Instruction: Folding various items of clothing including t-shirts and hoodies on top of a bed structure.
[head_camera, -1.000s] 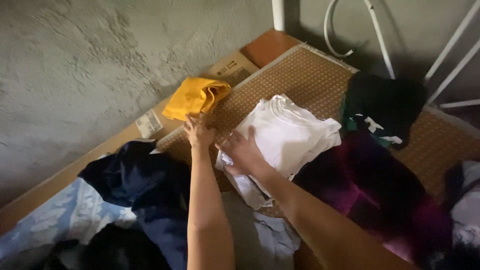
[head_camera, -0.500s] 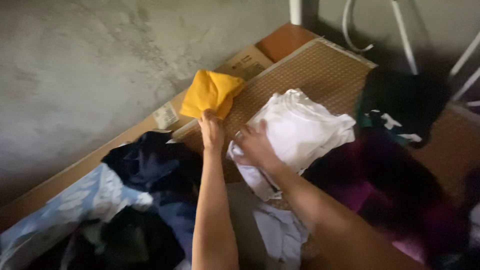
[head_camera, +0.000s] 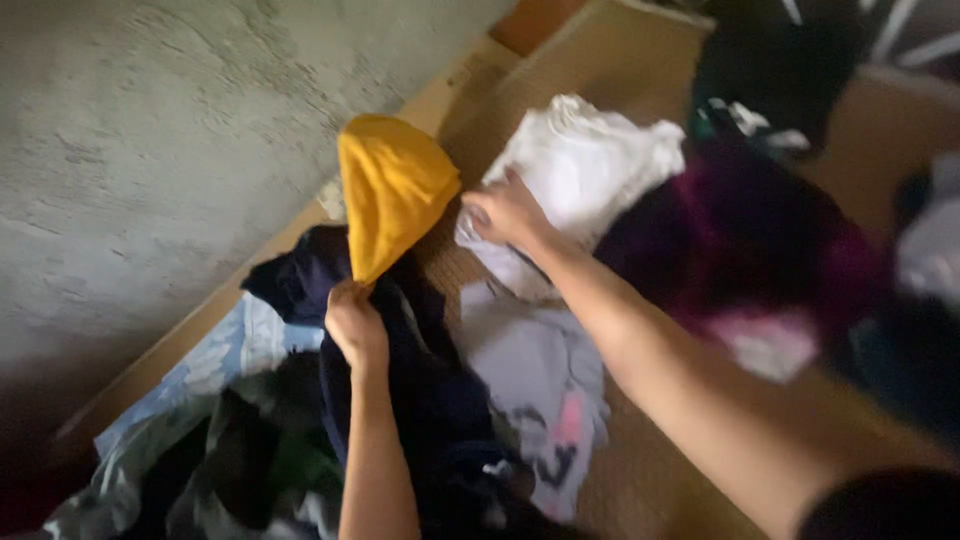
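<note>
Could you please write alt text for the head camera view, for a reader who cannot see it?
The left hand grips a yellow garment by its corner, while the right hand presses on a white garment. Dark clothes lie heaped on a woven mat.

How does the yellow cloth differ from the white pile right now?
The yellow folded fabric garment is lifted off the mat, pinched at its lower corner by the left hand; the white crumpled fabric pile lies flat on the woven mat under the right hand. The yellow one looks smaller and single; the white one is broader and layered. Both are soft clothing.
</note>
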